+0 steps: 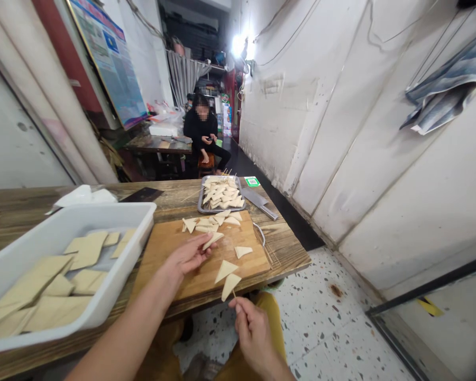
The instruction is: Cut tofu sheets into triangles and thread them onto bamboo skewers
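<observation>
My left hand (191, 254) pinches a pale triangle of tofu sheet (213, 240) above the wooden cutting board (162, 248). In my right hand (254, 328), near the board's front edge, is a thin skewer (234, 292) with a tofu triangle (230, 286) on its tip. Another triangle (226, 270) lies just behind that one, and a further piece (243, 252) rests to the right. A loose group of triangles (206, 225) sits at the back of the board. Behind it, a metal tray (200, 203) holds a heap of skewered pieces (222, 193).
At left stands a white plastic tub (145, 222) with larger tofu sheets (59, 286). A cleaver (259, 202) lies beside the metal tray, and thin sticks (275, 254) lie right of the board. A seated person (200, 129) holds a phone farther back. A wall (321, 132) runs along the right.
</observation>
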Motion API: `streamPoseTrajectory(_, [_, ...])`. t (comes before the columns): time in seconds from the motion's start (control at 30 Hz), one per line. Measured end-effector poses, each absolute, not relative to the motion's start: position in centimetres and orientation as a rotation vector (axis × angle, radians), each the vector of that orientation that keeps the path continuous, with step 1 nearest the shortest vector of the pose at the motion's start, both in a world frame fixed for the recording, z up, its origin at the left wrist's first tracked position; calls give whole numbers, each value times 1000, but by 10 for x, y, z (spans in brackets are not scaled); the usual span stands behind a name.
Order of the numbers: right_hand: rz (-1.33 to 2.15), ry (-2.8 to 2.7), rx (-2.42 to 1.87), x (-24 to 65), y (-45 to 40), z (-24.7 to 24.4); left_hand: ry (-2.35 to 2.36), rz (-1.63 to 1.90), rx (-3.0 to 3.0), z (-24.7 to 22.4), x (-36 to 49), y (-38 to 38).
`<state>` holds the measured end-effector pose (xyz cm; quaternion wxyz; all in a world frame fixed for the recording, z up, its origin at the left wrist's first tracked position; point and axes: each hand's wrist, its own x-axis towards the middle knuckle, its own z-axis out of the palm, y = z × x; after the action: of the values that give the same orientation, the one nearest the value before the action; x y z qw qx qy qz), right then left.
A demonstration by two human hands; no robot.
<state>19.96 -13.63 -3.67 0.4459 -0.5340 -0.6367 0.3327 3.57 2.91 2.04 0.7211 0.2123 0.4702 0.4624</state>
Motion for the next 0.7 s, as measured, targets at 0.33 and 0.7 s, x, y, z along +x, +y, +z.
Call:
streamPoseTrajectory(0.33, [825, -1599, -1325, 199, -137, -35, 1009, 1007, 469, 11, 37, 30])
streamPoseTrajectory(0.7, [843, -1600, -1326, 199, -137, -36, 1001, 991, 433, 13, 38, 30])
